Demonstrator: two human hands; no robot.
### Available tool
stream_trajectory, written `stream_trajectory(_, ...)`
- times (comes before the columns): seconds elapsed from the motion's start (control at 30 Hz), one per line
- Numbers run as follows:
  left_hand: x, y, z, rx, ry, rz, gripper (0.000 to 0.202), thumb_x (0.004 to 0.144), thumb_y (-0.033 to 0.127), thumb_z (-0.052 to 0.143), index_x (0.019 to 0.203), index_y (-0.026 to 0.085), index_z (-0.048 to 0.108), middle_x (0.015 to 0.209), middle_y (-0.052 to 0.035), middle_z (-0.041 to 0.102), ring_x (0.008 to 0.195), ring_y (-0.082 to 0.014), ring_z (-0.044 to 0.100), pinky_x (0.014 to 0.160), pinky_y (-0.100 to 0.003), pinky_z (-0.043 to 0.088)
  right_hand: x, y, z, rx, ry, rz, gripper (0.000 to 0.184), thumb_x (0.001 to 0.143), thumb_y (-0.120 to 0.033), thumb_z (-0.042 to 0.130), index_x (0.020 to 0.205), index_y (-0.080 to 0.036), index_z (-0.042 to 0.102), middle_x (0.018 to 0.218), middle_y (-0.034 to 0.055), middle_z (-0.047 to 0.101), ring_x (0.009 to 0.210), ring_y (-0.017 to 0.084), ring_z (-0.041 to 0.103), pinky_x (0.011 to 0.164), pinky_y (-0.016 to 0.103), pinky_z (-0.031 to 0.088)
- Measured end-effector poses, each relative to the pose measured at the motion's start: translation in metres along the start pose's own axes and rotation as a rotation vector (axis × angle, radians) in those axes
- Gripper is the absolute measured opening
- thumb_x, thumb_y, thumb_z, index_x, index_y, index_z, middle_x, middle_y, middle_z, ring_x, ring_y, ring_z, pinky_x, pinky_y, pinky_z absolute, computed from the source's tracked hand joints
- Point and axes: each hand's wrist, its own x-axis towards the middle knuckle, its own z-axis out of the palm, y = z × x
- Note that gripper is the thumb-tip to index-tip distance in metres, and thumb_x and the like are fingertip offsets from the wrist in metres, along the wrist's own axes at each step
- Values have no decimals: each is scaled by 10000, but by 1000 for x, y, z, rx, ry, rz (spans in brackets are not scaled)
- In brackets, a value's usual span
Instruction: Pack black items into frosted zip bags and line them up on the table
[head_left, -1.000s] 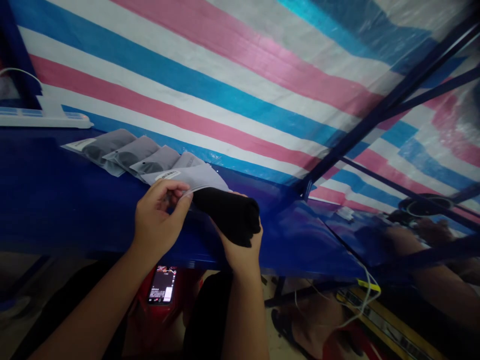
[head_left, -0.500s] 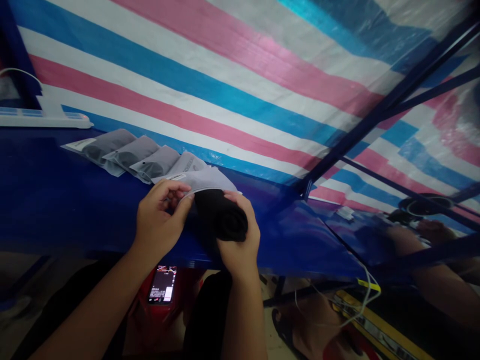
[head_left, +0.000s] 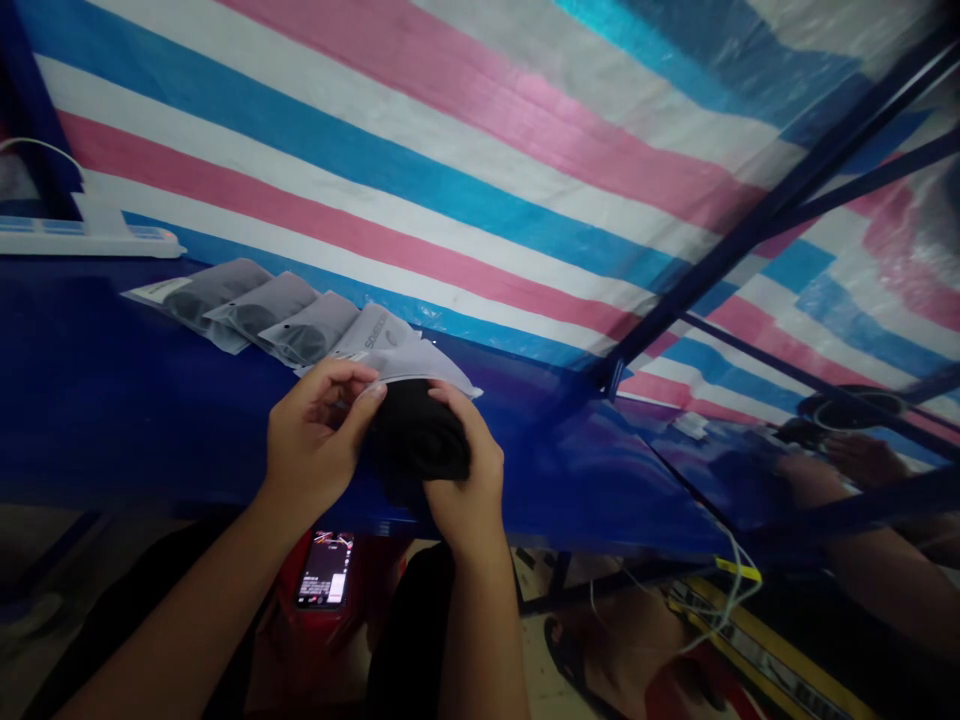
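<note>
My left hand point(head_left: 319, 425) pinches the near edge of a frosted plastic bag point(head_left: 427, 361) between thumb and fingers. A rolled black cloth point(head_left: 420, 430) sits with its far end inside the mouth of that bag; its near end sticks out toward me. Wrapped round the right side of the roll is my right hand point(head_left: 469, 460), closed on it. Just beyond the hands lies another frosted bag with printing point(head_left: 379, 328). Further left, several filled frosted bags point(head_left: 259, 305) overlap in a row, dark contents showing through.
The blue table point(head_left: 150, 400) runs under everything. A white power strip point(head_left: 90, 238) stands at the far left. Below, a lit phone point(head_left: 325, 570) rests on a red stool point(head_left: 300, 650). Striped sheeting point(head_left: 450, 200) hangs behind. At right are a metal frame point(head_left: 675, 320) and a co-worker's arm point(head_left: 885, 550).
My right hand has shifted left with the black roll, whose far end sits under the bag's mouth. My left hand keeps its pinch on the bag edge.
</note>
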Motion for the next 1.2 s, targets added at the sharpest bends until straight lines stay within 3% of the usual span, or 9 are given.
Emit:
stream_trajectory(0.17,0,3,0,144,35,115,92,839,233,724,931,233,715,870,20,665,743,-94,618,649,-188,507,-1,5,3,-114,9,-49,521,819,-61,485,1302,-242,556,1320,61,617,1257,214,568,1078,434,464)
stream_trajectory(0.4,-1,2,-1,323,-20,289,134,861,177,682,977,230,723,906,13,678,746,-98,619,661,-213,529,-3,11,3,-256,44,-13,628,722,-13,443,1299,-235,553,1311,60,618,1256,216,567,1077,445,469)
stream_trajectory(0.67,0,6,0,324,-125,381,134,861,120,636,954,203,683,845,3,646,719,-114,585,652,-250,495,-3,15,-4,-326,50,-34,514,808,-82,494,1295,-229,565,1291,69,636,1234,219,581,1063,436,470)
stream_trajectory(1.0,-1,5,2,289,-167,378,160,844,97,636,965,198,665,811,14,619,711,-112,566,640,-253,464,-3,18,-6,-156,83,60,518,763,-85,532,1261,-219,589,1252,67,647,1162,218,613,1016,399,493)
stream_trajectory(1.2,-1,4,3,350,-78,349,198,805,61,636,931,212,664,807,20,622,706,-115,564,669,-263,474,-3,9,-13,-70,53,55,539,742,-126,595,1270,-230,553,1276,76,633,1173,230,616,1016,400,497)
